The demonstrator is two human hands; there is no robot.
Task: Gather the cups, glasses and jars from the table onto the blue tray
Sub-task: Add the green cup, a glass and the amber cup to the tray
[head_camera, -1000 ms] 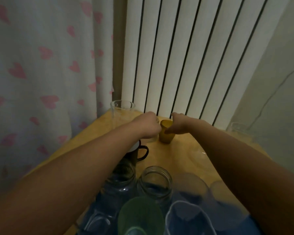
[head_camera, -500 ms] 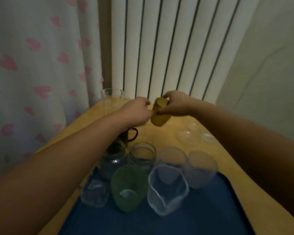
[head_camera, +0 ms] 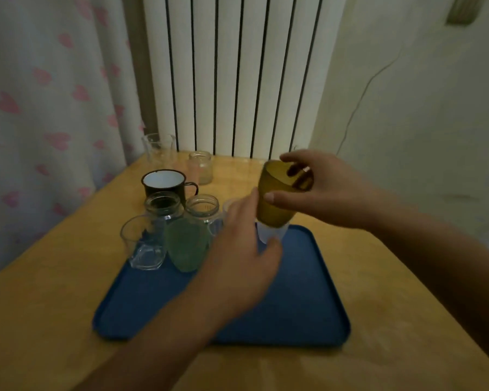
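My right hand [head_camera: 322, 190] grips an amber cup [head_camera: 274, 204] by its rim, held tilted above the far edge of the blue tray [head_camera: 294, 306]. My left hand [head_camera: 237, 263] hovers over the tray with fingers spread, holding nothing, and hides some clear glasses behind it. At the tray's far left stand a green cup [head_camera: 185, 244], a clear glass [head_camera: 143, 244] and two glass jars [head_camera: 162, 206] [head_camera: 202, 210]. A dark enamel mug [head_camera: 164, 183] stands behind them. A small jar [head_camera: 200, 166] and a tall clear glass [head_camera: 158, 146] stand on the table's far side.
The wooden table [head_camera: 54, 277] sits in a corner, with a white radiator [head_camera: 237, 74] behind it, a heart-patterned curtain [head_camera: 45, 94] on the left and a pale wall [head_camera: 421, 108] on the right.
My right hand lifted the amber cup off the far table and brought it back over the tray. My left hand let go near the far jar and pulled back over the tray.
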